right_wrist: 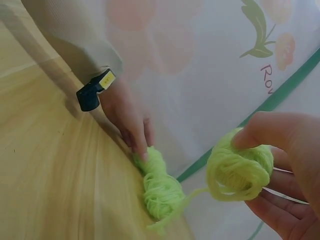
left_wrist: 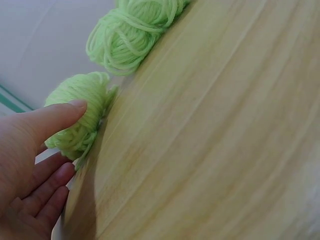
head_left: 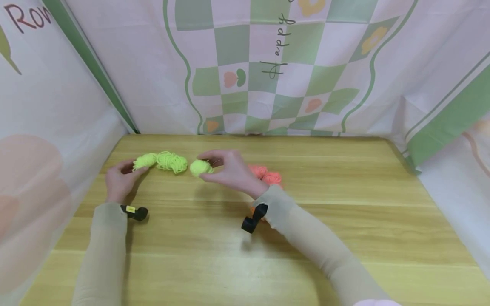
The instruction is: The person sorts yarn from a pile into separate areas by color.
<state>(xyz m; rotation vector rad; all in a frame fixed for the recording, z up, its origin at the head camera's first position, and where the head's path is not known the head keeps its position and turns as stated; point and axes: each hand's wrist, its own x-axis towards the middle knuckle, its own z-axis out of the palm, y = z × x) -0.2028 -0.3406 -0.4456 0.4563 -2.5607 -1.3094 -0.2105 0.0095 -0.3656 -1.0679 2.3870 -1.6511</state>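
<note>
This is a small booth-like space, screened on three sides round a wood-grain counter (head_left: 229, 272). The back cloth (head_left: 143, 89) hangs just behind the counter's far edge, printed with green and white checks (head_left: 233, 46), flowers (head_left: 374, 40) and the word "Happy" (head_left: 276, 55) turned sideways. The left cloth (head_left: 42, 97) and right cloth (head_left: 451, 182) flank it, with green bands (head_left: 89, 63) near the corners. Folds and creases show fabric hangings rather than solid walls. Whether a home or a studio lies outside cannot be told.

"Happy" (head_left: 278, 46) — back cloth (head_left: 134, 63), "Ro…" (head_left: 27, 19) — left cloth (head_left: 34, 102)
</note>
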